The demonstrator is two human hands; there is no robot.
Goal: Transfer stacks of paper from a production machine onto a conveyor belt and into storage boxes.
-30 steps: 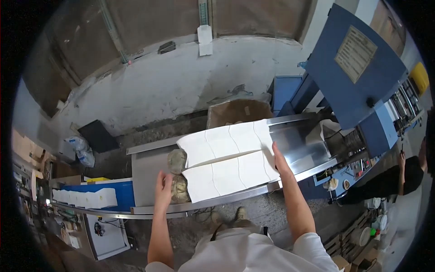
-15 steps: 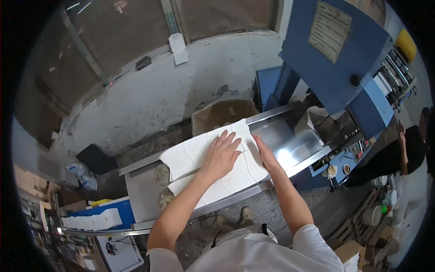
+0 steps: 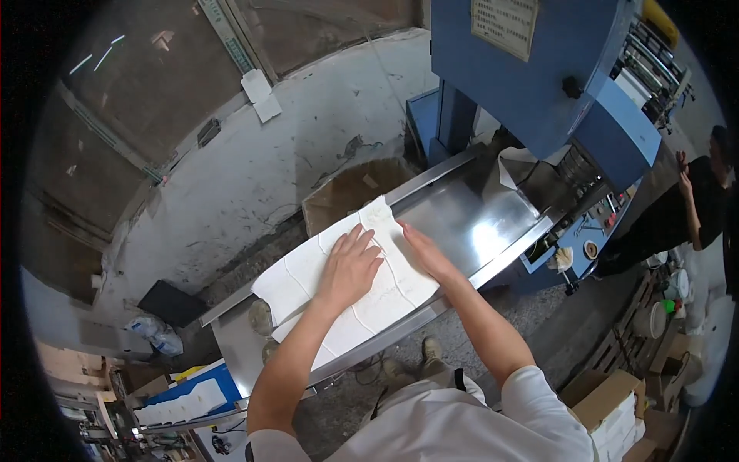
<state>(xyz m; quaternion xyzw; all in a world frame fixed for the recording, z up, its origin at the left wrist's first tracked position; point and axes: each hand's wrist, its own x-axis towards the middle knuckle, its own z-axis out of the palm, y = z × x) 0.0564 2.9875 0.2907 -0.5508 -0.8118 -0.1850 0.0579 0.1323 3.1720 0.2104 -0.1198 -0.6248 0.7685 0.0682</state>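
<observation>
Stacks of white, soft-looking paper sheets (image 3: pixel 339 323) lie side by side in long rows on a metal trough (image 3: pixel 239 356). Wavy seams run across them. My left hand (image 3: pixel 350 266) rests flat on top of the sheets, its fingers stretched out and slightly spread. At the right end of the rows, my right hand (image 3: pixel 426 252) is held on edge with straight fingers, the palm side against the paper. Two greyish, rounded lumps (image 3: pixel 260 316) sit at the rows' left end, the nearer one partly hidden by my left forearm.
A blue machine (image 3: pixel 531 85) stands over the trough's right end, with loose white paper (image 3: pixel 504 171) beneath it. Beyond the trough is an open cardboard box (image 3: pixel 323 202). Another person (image 3: pixel 677 208) stands at far right. More white stacks (image 3: pixel 181 404) lie on a blue surface at lower left.
The view has swung, so the trough and machine appear shifted left and more steeply slanted. My left hand stays flat on the paper; my right hand stays at its right end.
</observation>
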